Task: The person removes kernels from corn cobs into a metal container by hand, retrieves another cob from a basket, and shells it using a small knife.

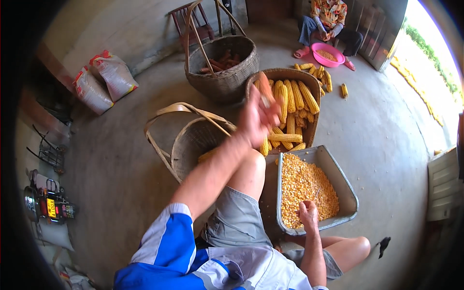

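My left hand [259, 114], blurred by motion, is raised over the near left side of a woven basket of corn and grips a reddish, bare corn cob [266, 87]. Yellow ears of corn [290, 98] fill the basket [314, 127]. My right hand [308, 214] is closed on a thin, pointed metal tool [317, 194], whose handle is hidden in the fist. It is above the near part of a metal bin [346, 192] that holds loose corn kernels [301, 174].
A handled basket [188, 141] lies left of my knee; a larger one [221, 85] behind holds reddish cobs. Several ears [328, 81] lie on the floor near a seated person [330, 21] with a pink basin [335, 62]. Two full sacks [116, 78] stand left.
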A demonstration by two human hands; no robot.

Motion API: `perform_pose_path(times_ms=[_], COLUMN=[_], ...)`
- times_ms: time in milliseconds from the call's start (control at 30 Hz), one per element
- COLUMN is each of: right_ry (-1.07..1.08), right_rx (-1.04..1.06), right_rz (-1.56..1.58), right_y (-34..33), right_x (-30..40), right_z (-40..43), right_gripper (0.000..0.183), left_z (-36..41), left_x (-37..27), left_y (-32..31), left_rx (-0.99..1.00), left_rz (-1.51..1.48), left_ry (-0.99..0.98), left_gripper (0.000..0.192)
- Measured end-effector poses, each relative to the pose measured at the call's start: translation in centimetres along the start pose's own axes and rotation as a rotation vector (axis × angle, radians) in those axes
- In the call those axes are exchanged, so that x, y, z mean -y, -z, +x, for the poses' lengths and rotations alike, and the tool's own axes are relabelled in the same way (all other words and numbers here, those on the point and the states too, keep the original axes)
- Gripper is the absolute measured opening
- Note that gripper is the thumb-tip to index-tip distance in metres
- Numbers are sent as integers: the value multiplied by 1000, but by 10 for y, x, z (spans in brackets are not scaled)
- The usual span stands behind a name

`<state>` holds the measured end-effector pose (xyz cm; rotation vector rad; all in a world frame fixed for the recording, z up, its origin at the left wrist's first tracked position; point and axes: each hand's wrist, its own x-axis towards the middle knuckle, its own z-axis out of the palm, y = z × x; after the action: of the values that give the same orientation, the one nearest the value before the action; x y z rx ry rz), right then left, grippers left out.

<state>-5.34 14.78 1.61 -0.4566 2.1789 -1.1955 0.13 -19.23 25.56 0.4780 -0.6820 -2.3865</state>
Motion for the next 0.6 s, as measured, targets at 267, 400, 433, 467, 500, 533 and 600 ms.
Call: perform_pose_path(times_ms=[267, 400, 433, 467, 500, 533, 600], right_ry=[123, 196, 206, 217, 216, 209, 224], right_rx=[61, 122, 144, 156, 162, 173, 199], right_rz=[-256, -325, -350, -376, -383, -370, -388], right_y=[-15, -18, -20, -22, -24, -26, -29], right_x=[8, -10, -12, -9, -9, -11, -14], right_z=[-13, -14, -13, -14, -14, -14, -18], right_gripper=[26, 25, 24, 23, 23, 22, 22], left_z=[-14, -68, -78, -88, -96, -105, -121], left_x=[-17, 17, 23, 29, 35, 40, 44], left_y=[95, 175, 193, 209, 223, 235, 259], left_rx=[-170, -379, -461, -561, -658, -699, -702], left_rz=[331, 250, 224, 261, 296, 373, 613], left_ry=[-116, -114, -96, -58, -16, 18, 106], left_gripper=[51, 39, 36, 35, 33, 30, 28])
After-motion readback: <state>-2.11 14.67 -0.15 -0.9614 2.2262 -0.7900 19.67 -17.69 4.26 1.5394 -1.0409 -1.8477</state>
